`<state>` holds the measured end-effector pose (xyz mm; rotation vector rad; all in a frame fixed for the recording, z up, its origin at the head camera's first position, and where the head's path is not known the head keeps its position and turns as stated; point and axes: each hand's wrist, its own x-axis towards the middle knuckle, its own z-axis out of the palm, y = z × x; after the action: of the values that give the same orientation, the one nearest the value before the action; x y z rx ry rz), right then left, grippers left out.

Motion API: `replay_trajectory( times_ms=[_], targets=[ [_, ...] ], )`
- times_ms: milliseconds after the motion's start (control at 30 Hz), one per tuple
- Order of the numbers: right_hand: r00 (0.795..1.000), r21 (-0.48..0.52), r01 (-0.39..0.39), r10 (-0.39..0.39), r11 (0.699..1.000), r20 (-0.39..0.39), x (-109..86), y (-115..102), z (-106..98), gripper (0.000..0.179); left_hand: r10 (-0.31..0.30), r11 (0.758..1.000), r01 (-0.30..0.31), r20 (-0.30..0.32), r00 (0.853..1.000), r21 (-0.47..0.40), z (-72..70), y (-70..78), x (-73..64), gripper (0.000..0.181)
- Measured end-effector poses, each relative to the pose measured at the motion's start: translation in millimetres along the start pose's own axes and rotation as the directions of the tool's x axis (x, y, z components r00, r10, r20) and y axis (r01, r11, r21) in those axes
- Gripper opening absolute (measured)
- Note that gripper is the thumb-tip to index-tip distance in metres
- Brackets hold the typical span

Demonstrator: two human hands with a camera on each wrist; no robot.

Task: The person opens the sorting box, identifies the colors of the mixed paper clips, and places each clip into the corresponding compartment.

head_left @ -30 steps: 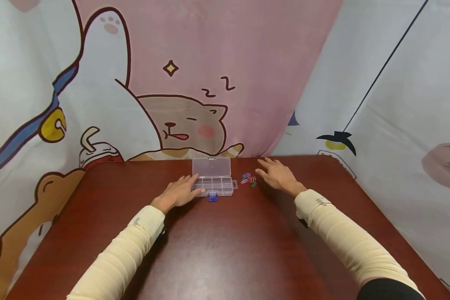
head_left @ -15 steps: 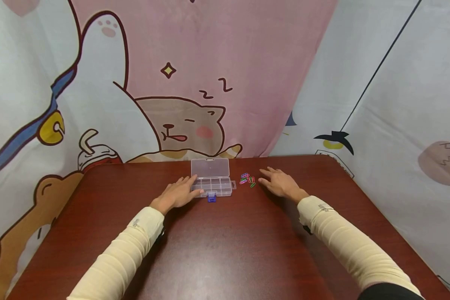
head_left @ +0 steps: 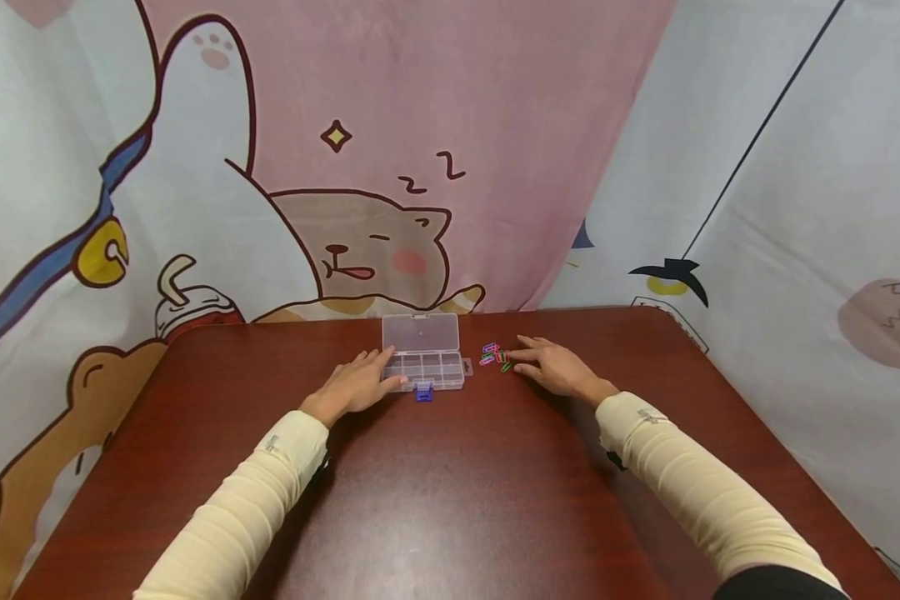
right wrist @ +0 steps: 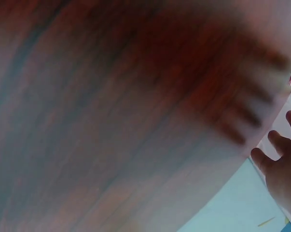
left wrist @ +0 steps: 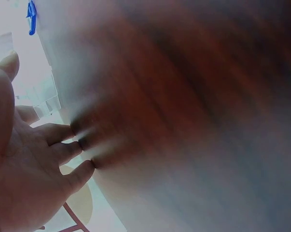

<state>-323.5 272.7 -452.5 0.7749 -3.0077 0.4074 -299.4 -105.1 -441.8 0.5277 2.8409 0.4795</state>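
Observation:
A clear plastic compartment box (head_left: pixel 450 385) lies on the table with its lid (head_left: pixel 420 333) raised at the back and a blue latch (head_left: pixel 423 393) at the front. At its left end rests my left hand (head_left: pixel 351 385), thumb by the front edge and index finger near the hinge; in the left wrist view its other fingertips (left wrist: pixel 89 165) meet the tabletop. Several small coloured paper clips (head_left: pixel 489 359) lie loose to the right of the box. My right hand (head_left: pixel 558 368) reaches over their right side, fingers extended; whether it touches one cannot be told.
The brown wooden table (head_left: pixel 435 483) stretches toward me from the box. Behind it hangs a cartoon-printed curtain (head_left: pixel 510 167), close to the table's far edge. A hanging tab (head_left: pixel 467 367) sticks out from the box's right side.
My right hand first shifted slightly away from the paper clips, then came back left, its fingertips now at the clips' right edge. The left hand stays at the box.

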Motion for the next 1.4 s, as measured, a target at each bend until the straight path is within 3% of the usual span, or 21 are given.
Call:
replay_trajectory(
  times_ms=[100,200,267,333,367,400,500,567,600,633,767,900,1067,1233,1400],
  targets=[
    [1.000,0.035,0.020,-0.020,0.999,-0.012,1.6,-0.7,0.8,0.039,-0.006,1.000,0.006,0.001,1.000,0.002,0.1,-0.3,0.6,0.077],
    [1.000,0.119,-0.008,0.010,0.993,-0.018,4.1,-2.4,0.7,0.039,-0.009,1.000,0.009,0.003,1.000,0.007,1.1,-0.7,1.7,0.077],
    [0.997,0.238,-0.073,0.079,0.969,-0.017,7.1,-3.8,-1.3,0.040,-0.008,1.000,0.008,0.004,1.000,0.009,2.1,-1.1,2.5,0.077],
    [0.988,0.377,-0.139,0.153,0.916,-0.008,10.9,-4.6,-5.5,0.043,-0.006,1.000,0.006,0.000,1.000,0.010,2.5,-1.4,3.4,0.077],
    [0.982,0.471,-0.170,0.189,0.865,0.008,12.9,-4.8,-8.5,0.045,-0.004,1.000,0.004,-0.001,1.000,0.011,2.4,-1.6,3.9,0.077],
    [0.972,0.566,-0.213,0.232,0.797,0.039,15.2,-5.0,-11.8,0.046,-0.003,1.000,0.003,-0.002,1.000,0.012,2.1,-1.7,4.2,0.077],
    [0.937,0.776,-0.319,0.303,0.544,0.173,19.3,-3.7,-21.8,0.052,-0.005,1.000,0.005,-0.002,1.000,0.011,0.9,-1.1,4.3,0.077],
    [0.900,0.844,-0.394,0.338,0.363,0.275,21.3,-2.5,-27.4,0.054,-0.010,1.000,0.010,0.002,1.000,0.008,0.1,-0.9,3.7,0.077],
    [0.877,0.853,-0.431,0.358,0.293,0.320,22.3,-1.7,-29.6,0.054,-0.013,1.000,0.013,0.003,1.000,0.006,-0.3,-0.7,3.3,0.077],
    [0.860,0.858,-0.455,0.368,0.238,0.354,22.7,-0.8,-31.5,0.054,-0.015,1.000,0.015,0.003,1.000,0.006,-0.4,-0.5,3.1,0.077],
    [0.790,0.836,-0.540,0.400,0.095,0.465,24.0,1.7,-36.4,0.053,-0.013,1.000,0.013,0.004,1.000,0.006,-0.6,-0.1,3.5,0.077],
    [0.731,0.783,-0.622,0.377,0.026,0.569,23.4,3.1,-35.6,0.054,-0.007,1.000,0.007,0.003,1.000,0.011,0.1,0.5,3.9,0.077],
    [0.650,0.708,-0.706,0.398,0.001,0.647,23.2,0.0,-32.6,0.051,-0.008,1.000,0.007,0.004,1.000,0.013,0.1,0.8,4.2,0.077],
    [0.617,0.676,-0.736,0.441,0.029,0.652,28.7,-7.0,-29.0,0.039,-0.007,1.000,0.007,0.006,1.000,0.010,0.2,0.8,4.9,0.077],
    [0.605,0.645,-0.759,0.468,0.093,0.644,38.2,-14.9,-26.6,0.031,-0.007,1.000,0.007,0.011,1.000,0.019,0.3,0.7,5.9,0.077]
  ],
)
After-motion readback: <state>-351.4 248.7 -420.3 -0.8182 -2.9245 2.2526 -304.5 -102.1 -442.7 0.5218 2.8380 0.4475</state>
